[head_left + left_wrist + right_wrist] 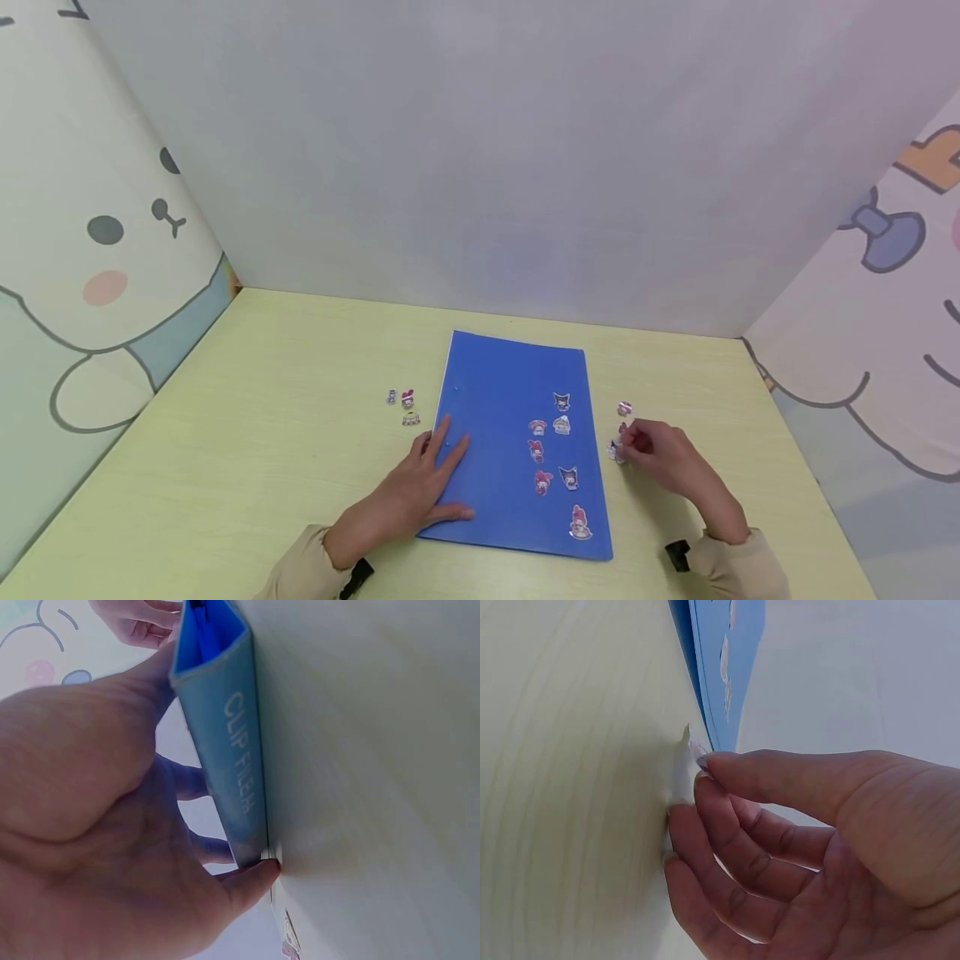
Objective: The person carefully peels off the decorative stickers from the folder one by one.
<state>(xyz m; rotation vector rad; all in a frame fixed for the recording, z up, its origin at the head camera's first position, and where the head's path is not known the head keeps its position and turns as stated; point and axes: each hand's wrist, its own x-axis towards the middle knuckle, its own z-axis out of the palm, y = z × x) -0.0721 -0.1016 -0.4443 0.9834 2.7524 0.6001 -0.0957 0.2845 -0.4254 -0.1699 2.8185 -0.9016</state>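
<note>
A blue clip file (495,392) lies on the table, its spine lettering visible in the left wrist view. My left hand (408,493) rests spread over its left edge, fingers and thumb straight on the cover. Beyond the file's right edge, my right hand (667,457) pinches a small character sticker (695,744) between thumb and index finger, close over the tabletop. Several character stickers, such as a red-hooded one (579,523) and a dark-eared one (562,402), sit on the right half of the cover.
Left of the file lie 3 loose stickers (407,399). Another loose sticker (625,408) lies on the right, just beyond my right hand. The pale yellow table (300,367) meets a plain back wall (480,167), with cartoon-printed panels on both sides.
</note>
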